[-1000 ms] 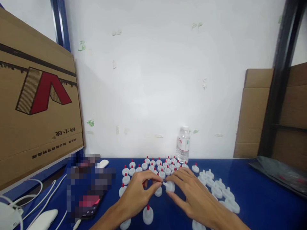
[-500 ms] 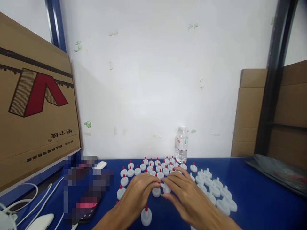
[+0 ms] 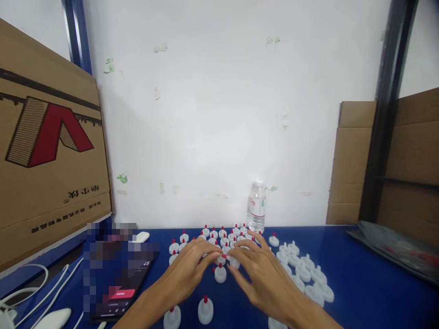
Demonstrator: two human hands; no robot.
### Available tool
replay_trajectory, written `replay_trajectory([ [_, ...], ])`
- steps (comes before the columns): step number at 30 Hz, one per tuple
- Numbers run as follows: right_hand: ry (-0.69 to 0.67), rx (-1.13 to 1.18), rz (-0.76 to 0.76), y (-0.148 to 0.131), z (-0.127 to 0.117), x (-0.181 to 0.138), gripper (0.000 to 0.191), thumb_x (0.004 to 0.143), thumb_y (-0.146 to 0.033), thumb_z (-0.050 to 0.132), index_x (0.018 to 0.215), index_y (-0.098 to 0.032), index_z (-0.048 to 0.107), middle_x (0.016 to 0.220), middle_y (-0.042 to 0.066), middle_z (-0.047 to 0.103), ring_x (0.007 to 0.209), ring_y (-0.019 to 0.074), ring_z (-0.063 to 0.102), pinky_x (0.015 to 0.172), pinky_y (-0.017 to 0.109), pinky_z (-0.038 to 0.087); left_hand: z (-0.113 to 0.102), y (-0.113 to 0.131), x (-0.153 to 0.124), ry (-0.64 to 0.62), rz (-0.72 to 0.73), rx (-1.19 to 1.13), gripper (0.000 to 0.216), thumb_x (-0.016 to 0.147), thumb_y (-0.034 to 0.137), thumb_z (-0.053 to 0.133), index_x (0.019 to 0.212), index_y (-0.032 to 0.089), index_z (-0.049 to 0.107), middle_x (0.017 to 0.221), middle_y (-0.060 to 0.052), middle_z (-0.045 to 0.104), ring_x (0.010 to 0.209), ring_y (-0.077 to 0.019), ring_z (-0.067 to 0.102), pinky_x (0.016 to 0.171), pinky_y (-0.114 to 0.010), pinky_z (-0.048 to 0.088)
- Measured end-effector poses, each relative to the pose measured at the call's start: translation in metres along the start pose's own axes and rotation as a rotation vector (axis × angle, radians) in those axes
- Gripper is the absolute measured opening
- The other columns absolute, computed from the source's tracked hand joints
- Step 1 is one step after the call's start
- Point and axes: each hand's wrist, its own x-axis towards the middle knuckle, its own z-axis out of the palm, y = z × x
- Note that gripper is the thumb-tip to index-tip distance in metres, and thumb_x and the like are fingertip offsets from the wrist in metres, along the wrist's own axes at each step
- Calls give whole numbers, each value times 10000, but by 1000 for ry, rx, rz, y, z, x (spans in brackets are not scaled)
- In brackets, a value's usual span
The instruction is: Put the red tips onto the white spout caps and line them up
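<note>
My right hand [image 3: 257,267] holds a white nozzle cap [image 3: 234,262] tilted on its side, its spout facing left. The fingertips of my left hand [image 3: 195,258] are pinched at a small red tip cap [image 3: 224,256] at the end of that spout. How far the red piece sits on the spout is too small to tell. Just below, a white nozzle cap with a red tip [image 3: 220,274] stands upright. Several more red-tipped caps stand behind my hands, partly hidden by my fingers. Nearer me is another red-tipped cap [image 3: 206,311].
White nozzle caps without red tips [image 3: 303,273] are grouped to the right. A water bottle [image 3: 257,208] stands by the wall. At left lie a phone [image 3: 128,285] and white cables [image 3: 48,292]; a cardboard box [image 3: 55,183] rises behind. A grey plastic bag [image 3: 394,249] lies far right.
My left hand has shifted left and slightly down, uncovering a red-tipped cap at the lower left. The red tip cap now shows between my two hands. The view has shifted slightly.
</note>
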Motion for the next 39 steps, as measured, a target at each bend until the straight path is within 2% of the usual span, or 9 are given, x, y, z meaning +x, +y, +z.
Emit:
replay_trajectory([
  [2, 11, 8, 84, 13, 0, -1, 180, 938, -144, 530, 1063, -240, 617, 1023, 47, 723, 1049, 232, 650, 1153, 589, 286, -3, -9, 0, -33, -13, 137, 311, 1044, 228, 406, 1075, 234, 716, 985, -35, 718, 954, -203, 580, 860, -306, 405],
  [7, -47, 31, 246, 44, 6, -8, 130, 924, -153, 527, 1017, -221, 587, 908, 27, 696, 941, 216, 662, 1106, 534, 343, 3, -23, 0, -145, 2, 241, 277, 988, 146, 478, 942, 215, 742, 971, -57, 704, 980, -231, 548, 881, -344, 391],
  [11, -126, 28, 312, 52, 13, -11, 18, 901, -215, 628, 913, -217, 643, 948, 40, 679, 975, 242, 636, 965, 435, 449, 7, -22, 4, -182, 2, 270, 241, 976, 164, 522, 976, 236, 752, 995, -54, 696, 1000, -236, 544, 858, -342, 399],
  [14, -164, 14, 332, 52, 13, -11, 71, 884, -264, 694, 948, -234, 689, 1024, 50, 671, 998, 251, 630, 894, 393, 468, 8, -20, 6, -192, 3, 287, 203, 964, 189, 564, 968, 245, 759, 992, -49, 699, 995, -234, 553, 862, -344, 403],
  [19, -198, -131, 436, 53, -16, -8, 236, 935, -421, 623, 1050, -229, 695, 941, 75, 713, 938, 292, 659, 827, 406, 456, 14, -23, 9, -198, 20, 306, 197, 970, 225, 578, 966, 240, 774, 974, -61, 719, 1003, -241, 575, 868, -356, 416],
  [24, -494, -117, 568, 51, -46, -11, 195, 757, -360, 781, 925, -264, 749, 761, 25, 730, 758, 264, 693, 673, 323, 425, 20, -25, 9, -200, 36, 322, 156, 948, 210, 615, 919, 242, 765, 948, -51, 720, 997, -241, 585, 880, -359, 422],
  [28, -588, -165, 576, 44, -44, -12, 263, 689, -261, 816, 949, -272, 777, 813, 37, 758, 813, 290, 709, 665, 318, 427, 16, -23, 8, -148, 29, 357, 124, 916, 146, 605, 886, 208, 709, 958, -60, 698, 989, -257, 570, 864, -378, 420],
  [34, -527, -199, 495, 45, -30, -17, 259, 679, -223, 827, 933, -255, 785, 884, 57, 764, 872, 297, 702, 743, 347, 457, 4, -21, 5, 32, 16, 368, 117, 918, 116, 490, 907, 192, 578, 933, -59, 643, 917, -242, 542, 804, -379, 427],
  [39, -501, -134, 443, 51, -21, -18, 271, 735, -284, 826, 1000, -256, 776, 953, 50, 752, 955, 297, 673, 796, 359, 458, 8, -20, 2, 115, 49, 343, 144, 907, 74, 474, 880, 205, 527, 894, -30, 612, 878, -214, 527, 718, -327, 427],
])
